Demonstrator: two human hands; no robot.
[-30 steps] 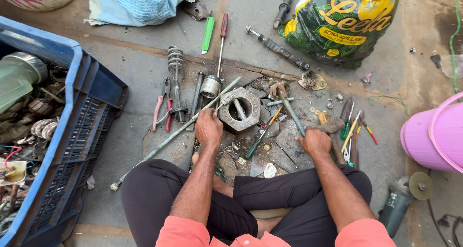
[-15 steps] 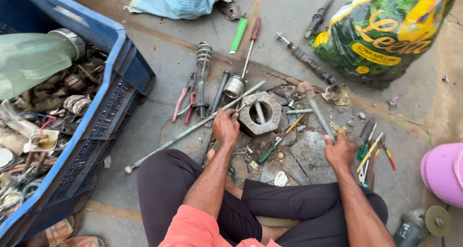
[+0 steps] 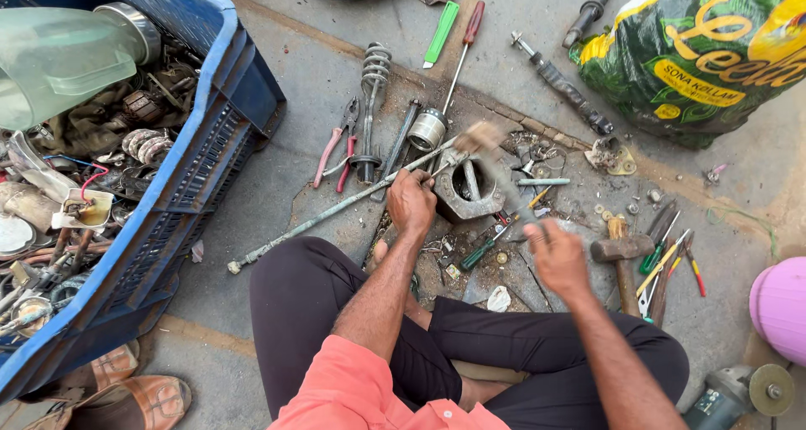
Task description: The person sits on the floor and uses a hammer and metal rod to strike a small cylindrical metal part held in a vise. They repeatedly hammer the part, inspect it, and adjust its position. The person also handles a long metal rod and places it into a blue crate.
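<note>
A long metal rod (image 3: pixel 336 207) is gripped by the left hand (image 3: pixel 411 201) at the frame's centre, beside a grey metal housing (image 3: pixel 467 191). The right hand (image 3: pixel 556 258), lower right of centre, is blurred; a hammer (image 3: pixel 495 165) is seen only as a smear above the housing, so its grip cannot be told. The blue crate (image 3: pixel 210 136) is cut off at the left edge.

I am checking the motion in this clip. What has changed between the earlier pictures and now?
The right hand swings a hammer that now blurs above the grey metal housing; earlier its head rested low beside the housing. The view has shifted left, showing more of the blue crate. The left hand stays at the housing's edge by the long rod.
</note>
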